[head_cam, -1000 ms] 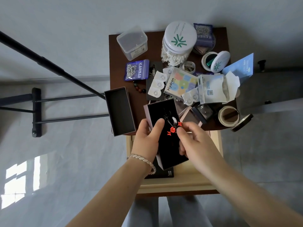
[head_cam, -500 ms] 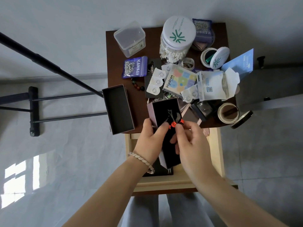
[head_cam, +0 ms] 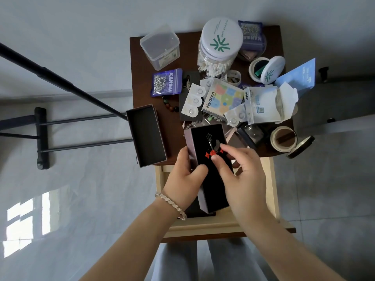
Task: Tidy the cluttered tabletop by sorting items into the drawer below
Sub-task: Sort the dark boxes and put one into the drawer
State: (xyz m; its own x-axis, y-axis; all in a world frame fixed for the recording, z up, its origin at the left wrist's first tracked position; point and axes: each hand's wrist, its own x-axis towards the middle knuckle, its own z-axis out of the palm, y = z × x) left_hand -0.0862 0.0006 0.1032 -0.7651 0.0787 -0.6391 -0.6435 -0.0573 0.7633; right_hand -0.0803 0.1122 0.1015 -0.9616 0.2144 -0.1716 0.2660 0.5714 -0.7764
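At six o'clock of the bench (head_cam: 140, 63), over the drawer (head_cam: 271, 189), the left hand (head_cam: 186, 175) grips the box (head_cam: 203, 136) — fingers (head_cam: 226, 148) of the right hand (head_cam: 243, 181) pinch its pendant (head_cam: 212, 153); a tilt could spill it.

Matt black box lining (head_cam: 211, 179), glossy wooden tabletop (head_cam: 142, 94)

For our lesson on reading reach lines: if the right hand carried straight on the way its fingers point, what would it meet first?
The red charm, at its fingertips: the right hand seems to pinch it over the open box that the left hand grips. Depth is unclear.
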